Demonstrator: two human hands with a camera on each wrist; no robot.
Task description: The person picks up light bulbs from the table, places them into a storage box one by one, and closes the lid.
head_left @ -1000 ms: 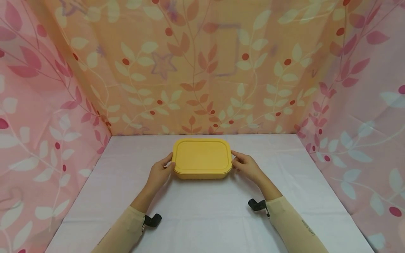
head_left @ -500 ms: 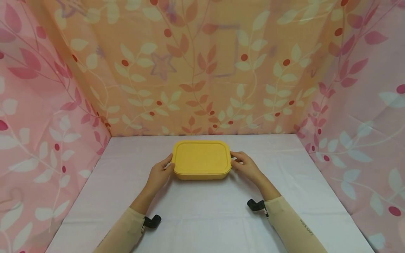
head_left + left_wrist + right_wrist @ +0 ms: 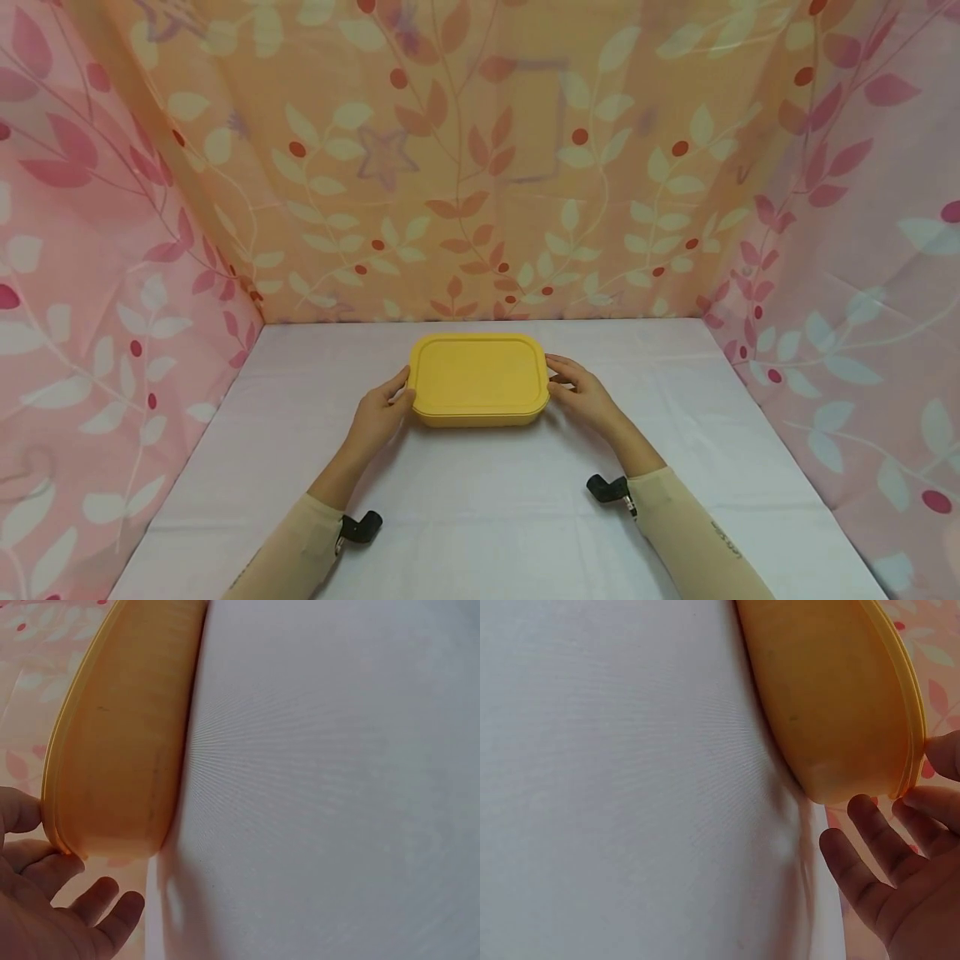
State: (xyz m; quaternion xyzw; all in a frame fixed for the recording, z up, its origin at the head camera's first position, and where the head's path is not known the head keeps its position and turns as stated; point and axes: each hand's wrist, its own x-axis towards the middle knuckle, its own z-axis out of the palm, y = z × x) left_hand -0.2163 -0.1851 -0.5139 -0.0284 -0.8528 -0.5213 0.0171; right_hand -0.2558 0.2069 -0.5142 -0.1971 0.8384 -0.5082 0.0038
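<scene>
A yellow rectangular plastic food container (image 3: 480,422) sits on the white-covered table, its matching lid (image 3: 480,375) lying over the top. At the left end, my left hand (image 3: 378,415) pinches the lid's rim between thumb and index finger. Its other fingers (image 3: 120,922) spread below, apart from the container wall in the left wrist view. My right hand (image 3: 591,402) holds the opposite end the same way, thumb at the upper edge and index finger under the rim. In the right wrist view, its lower fingers (image 3: 847,862) reach beneath the corner. The container's inside is hidden.
White cloth (image 3: 480,508) covers the table. A patterned orange curtain (image 3: 465,167) hangs behind, with pink curtains (image 3: 90,333) along both sides. Small black wrist cameras (image 3: 362,527) are strapped over the beige sleeves (image 3: 697,533).
The lid has come down slightly and toward me, and less of the container's front wall shows below it. Both hands keep their places at its two ends.
</scene>
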